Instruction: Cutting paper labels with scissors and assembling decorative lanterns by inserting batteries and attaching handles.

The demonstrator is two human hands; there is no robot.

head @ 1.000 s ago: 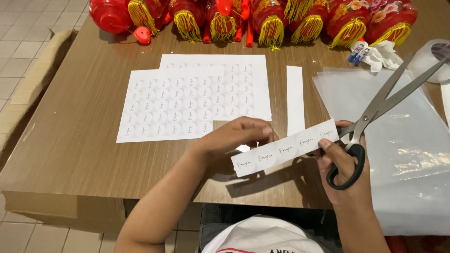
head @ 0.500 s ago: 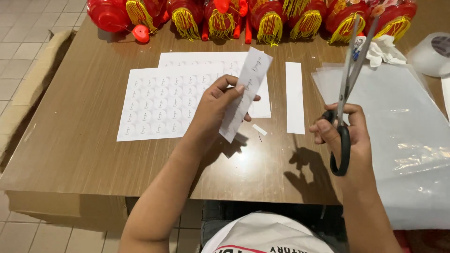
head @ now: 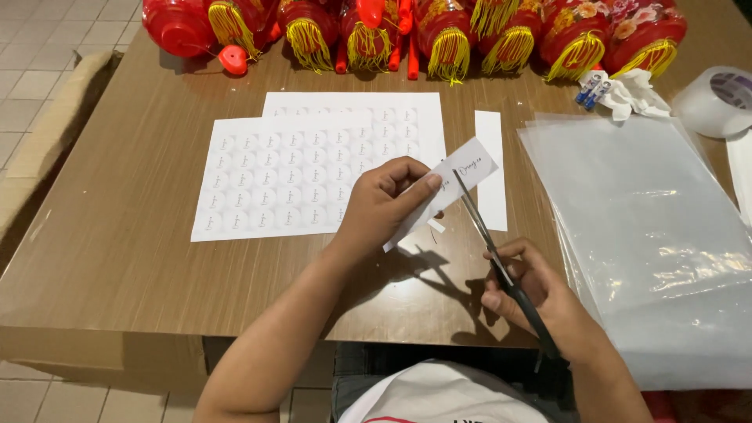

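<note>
My left hand (head: 384,205) pinches a narrow white paper strip (head: 454,184) printed with small marks, holding it tilted above the wooden table (head: 125,235). My right hand (head: 533,294) grips black-handled scissors (head: 489,243); their blades point up and away and meet the strip near its upper end. Just left of my left hand lie two overlapping white sheets (head: 313,168) printed with rows of small round marks. A tiny paper scrap (head: 435,225) rests on the table under the strip.
A plain white strip (head: 490,168) lies right of the sheets. Clear plastic sleeves (head: 650,235) are stacked at the right. Red lanterns with yellow tassels (head: 439,31) line the far edge. A tape roll (head: 717,98) and crumpled white cloth (head: 627,90) sit far right.
My left hand turned the strip from level to upright, then lowered and tilted it. My right hand brought the scissors down from the right and set the blades on the strip.
</note>
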